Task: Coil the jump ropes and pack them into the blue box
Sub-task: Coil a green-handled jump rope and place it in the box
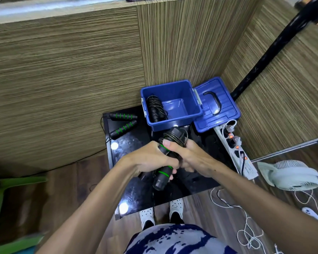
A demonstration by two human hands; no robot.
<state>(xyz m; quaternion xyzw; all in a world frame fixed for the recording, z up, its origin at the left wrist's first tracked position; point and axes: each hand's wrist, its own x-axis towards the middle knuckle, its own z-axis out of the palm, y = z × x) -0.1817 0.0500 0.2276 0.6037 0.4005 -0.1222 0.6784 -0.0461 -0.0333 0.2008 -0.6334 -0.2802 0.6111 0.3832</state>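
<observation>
Both hands hold one jump rope (174,137) above a black glossy table (132,136). My left hand (151,161) grips its black handles with green rings, and my right hand (189,156) is closed around the same bundle, with thin black cord wound round the handles' upper end. The open blue box (180,88) stands at the table's far side, and a coiled black rope (155,108) lies against its left wall. Another jump rope (123,123) lies uncoiled at the table's far left, two green-ringed handles side by side.
The blue lid (217,105) with a black handle lies right of the box. A white power strip (236,149) with plugs runs along the table's right edge. A white fan (292,175) and loose white cord (246,233) are on the floor at right. Wood-patterned walls close in behind.
</observation>
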